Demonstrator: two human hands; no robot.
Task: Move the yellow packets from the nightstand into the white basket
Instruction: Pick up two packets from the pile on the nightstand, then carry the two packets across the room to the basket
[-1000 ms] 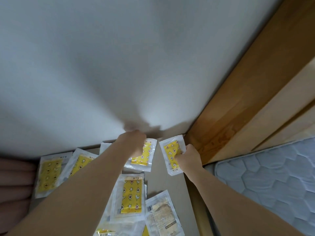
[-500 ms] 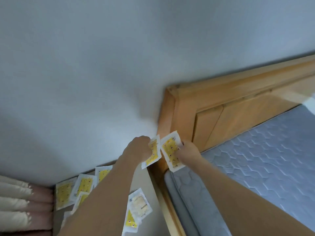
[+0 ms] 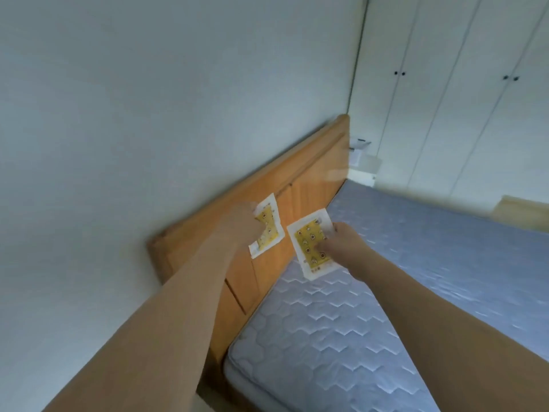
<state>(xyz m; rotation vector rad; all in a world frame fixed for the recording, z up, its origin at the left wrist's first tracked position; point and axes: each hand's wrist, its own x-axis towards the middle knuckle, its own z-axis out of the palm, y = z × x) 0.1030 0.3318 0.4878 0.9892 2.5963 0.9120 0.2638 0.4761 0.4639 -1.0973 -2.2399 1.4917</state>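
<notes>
My left hand (image 3: pixel 237 223) grips a yellow packet (image 3: pixel 267 227) with a white border, held in the air in front of the wooden headboard (image 3: pixel 309 179). My right hand (image 3: pixel 344 245) pinches a second yellow packet (image 3: pixel 312 242) by its right edge, above the head end of the mattress. The two packets hang side by side, a small gap between them. The nightstand and the white basket are out of view.
A bare blue-grey quilted mattress (image 3: pixel 371 307) fills the lower right. The white wall (image 3: pixel 148 114) is on the left. White wardrobe doors (image 3: pixel 445 84) with small dark knobs stand at the back right, a small white object (image 3: pixel 359 147) beside them.
Both hands lifted a packet each off the nightstand and carried them rightward over the bed. The view swung right, so the nightstand and remaining packets left the frame.
</notes>
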